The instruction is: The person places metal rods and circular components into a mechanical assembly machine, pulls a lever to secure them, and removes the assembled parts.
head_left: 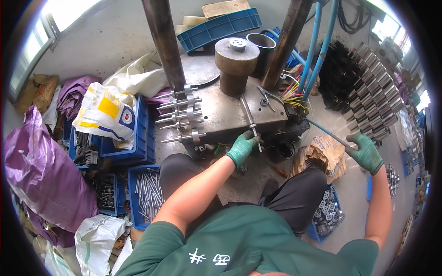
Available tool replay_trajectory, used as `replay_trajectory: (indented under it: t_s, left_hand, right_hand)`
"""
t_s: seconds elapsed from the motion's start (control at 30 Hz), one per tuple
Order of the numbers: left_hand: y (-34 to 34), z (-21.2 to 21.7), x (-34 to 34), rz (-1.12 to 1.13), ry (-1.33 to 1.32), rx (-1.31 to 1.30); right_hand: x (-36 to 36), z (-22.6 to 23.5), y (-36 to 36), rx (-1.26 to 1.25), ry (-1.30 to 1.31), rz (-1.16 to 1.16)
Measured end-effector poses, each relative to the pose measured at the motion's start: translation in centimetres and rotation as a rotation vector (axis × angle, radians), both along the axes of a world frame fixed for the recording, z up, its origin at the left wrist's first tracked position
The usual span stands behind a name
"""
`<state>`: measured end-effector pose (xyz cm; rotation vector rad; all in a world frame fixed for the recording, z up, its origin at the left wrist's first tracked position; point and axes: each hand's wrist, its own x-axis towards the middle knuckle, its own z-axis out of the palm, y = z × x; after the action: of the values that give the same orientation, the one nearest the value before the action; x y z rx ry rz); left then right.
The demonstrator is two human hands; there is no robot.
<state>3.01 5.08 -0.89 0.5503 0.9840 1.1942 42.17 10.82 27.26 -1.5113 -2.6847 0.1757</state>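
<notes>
My left hand (242, 147), in a green glove, grips the near end of a long metal rod (248, 120) lying across the grey steel press table (216, 120). My right hand (366, 153), also in a green glove, is stretched out to the right and closed on the end of a thin blue hose (325, 132) that runs back toward the machine. A row of finished rods with washers (182, 115) lies on the table's left side. A thick steel cylinder (235, 64) stands behind the rod.
Two dark press columns (165, 43) rise from the table. Blue crates (146, 195) of rods and bolts sit left of my knees, another with washers (326, 214) on the right. Stacked steel tubes (375, 99) lie far right. Purple bags (41, 175) crowd the left.
</notes>
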Motion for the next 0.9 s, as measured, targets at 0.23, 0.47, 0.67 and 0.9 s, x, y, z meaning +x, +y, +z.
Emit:
replay_trajectory:
  t_s: [0.23,0.47,0.67,0.9]
  left_hand:
    - [-2.7,0.1,0.1,0.050,0.432,0.169]
    - [0.2,6.7,-5.9,0.390,0.896,0.770]
    - [6.9,20.6,-9.3,0.487,0.651,0.933]
    - [17.2,23.9,-15.0,0.741,0.712,0.802]
  right_hand:
    - [1.8,-4.3,0.6,0.641,0.268,0.178]
    - [-3.0,0.8,7.0,1.048,0.387,0.267]
    - [-5.4,3.6,14.0,0.975,0.391,0.070]
    - [-7.9,4.5,15.3,0.857,0.323,-0.053]
